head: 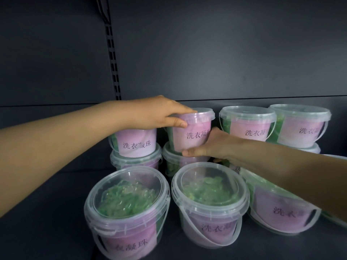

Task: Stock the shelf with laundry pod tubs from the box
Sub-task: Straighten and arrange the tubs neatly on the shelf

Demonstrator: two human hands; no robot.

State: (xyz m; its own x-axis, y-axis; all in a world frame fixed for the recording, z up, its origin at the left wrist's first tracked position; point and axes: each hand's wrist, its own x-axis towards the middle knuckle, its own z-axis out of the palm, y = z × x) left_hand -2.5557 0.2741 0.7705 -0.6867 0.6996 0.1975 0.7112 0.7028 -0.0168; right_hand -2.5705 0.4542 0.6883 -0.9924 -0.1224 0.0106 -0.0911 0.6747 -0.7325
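A clear laundry pod tub (189,136) with a pink label and green pods sits on top of another tub (174,166) in the back row of the dark shelf (47,194). My left hand (159,113) grips its lid rim, thumb on the label. My right hand (212,145) holds its lower right side, thumb along the base. Several more tubs stand around it: a stacked pair (137,143) to the left, two at the front (127,212) (208,205), and others on the right (247,124).
The shelf's grey back panel (206,53) rises behind the tubs, with a slotted upright (113,62) at left. Bare shelf surface lies to the left of the tubs. A tilted tub (277,207) lies under my right forearm.
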